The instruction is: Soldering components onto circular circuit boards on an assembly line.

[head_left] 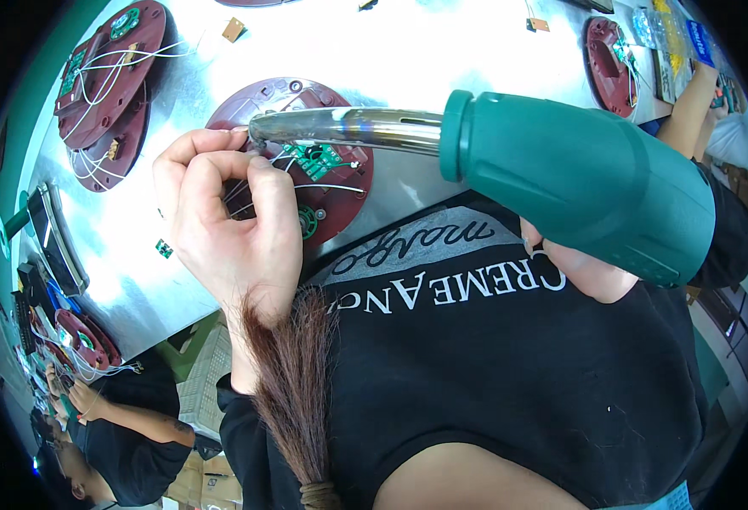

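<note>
Over a maroon shell (pixel 340 208), the left hand (pixel 229 200) is bent, its fingertips gathered at the tip of a tool (pixel 595 187); whether they pinch anything cannot be told. The right hand (pixel 591 270), largely hidden behind the tool's green body, grips it. The shell is rounded and carries a green board (pixel 316 163), white wires (pixel 327 186) and a green ring (pixel 307 223). It lies on the table (pixel 442 59), beneath the left hand and the tool's metal tube, and left of the right hand. The table is bright, reflective metal. Overlapping maroon shells (pixel 106 93) lie at its left; another shell (pixel 599 81) lies at far right. One co-worker (pixel 127 433) is at lower left, near cartons (pixel 217 486); another person's forearm (pixel 687 110) shows at right.
</note>
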